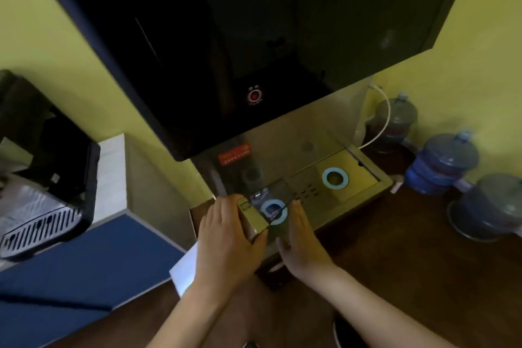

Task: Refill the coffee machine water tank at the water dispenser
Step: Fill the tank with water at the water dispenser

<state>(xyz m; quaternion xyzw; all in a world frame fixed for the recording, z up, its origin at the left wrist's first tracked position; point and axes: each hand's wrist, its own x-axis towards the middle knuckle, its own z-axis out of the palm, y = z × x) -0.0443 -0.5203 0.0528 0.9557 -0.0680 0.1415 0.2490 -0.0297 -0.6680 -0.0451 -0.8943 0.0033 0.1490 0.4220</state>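
Observation:
The clear water tank [271, 206] stands on the steel drip tray [364, 192] of the black-fronted water dispenser [254, 65], over the left blue ring. My left hand [226, 243] presses its left wall and my right hand [303, 246] its right wall, so both hold it upright. A spout shows faintly above the tank's far end. Whether water is in the tank cannot be made out. The coffee machine [48, 167] sits at the left on a counter.
A second blue ring [335, 177] marks the tray's right side. Three blue water jugs [443, 162] stand on the dark floor at the right. A blue cabinet [84, 263] is at the lower left, with a white sheet [185, 268] beside it.

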